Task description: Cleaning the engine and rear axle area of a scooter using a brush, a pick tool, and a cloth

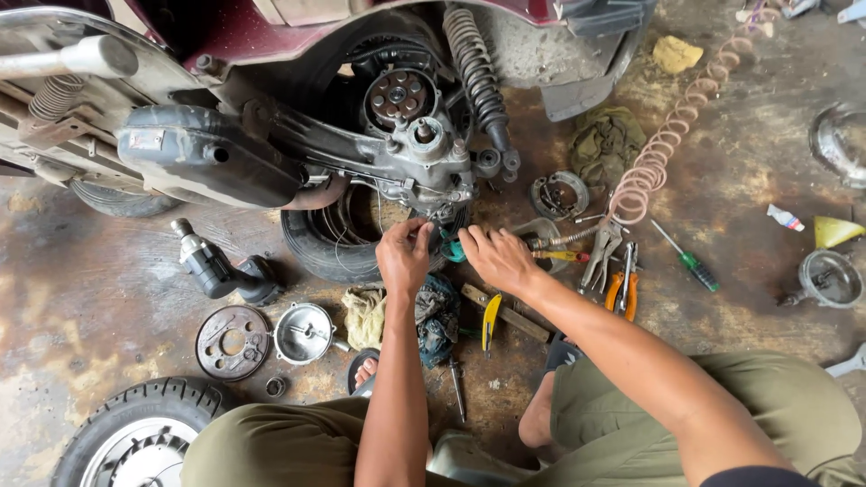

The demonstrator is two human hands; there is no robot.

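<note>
Both hands are working low on the scooter's engine casing (424,167), just above the tyre (338,239) lying on the stained concrete floor (90,298). The left hand (403,255) is reaching up with its fingertips pinched together at the casing's underside; what they are pinching is too small to tell. The right hand (494,257) is gripping a small green-handled tool (454,250), fingers curled on it, just beside the left. Pliers (622,284), a green screwdriver (687,258) and a coiled hose (672,135) are lying toward the floor's right edge.

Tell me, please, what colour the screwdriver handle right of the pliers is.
Green, on the screwdriver; the head view shows it.
</note>
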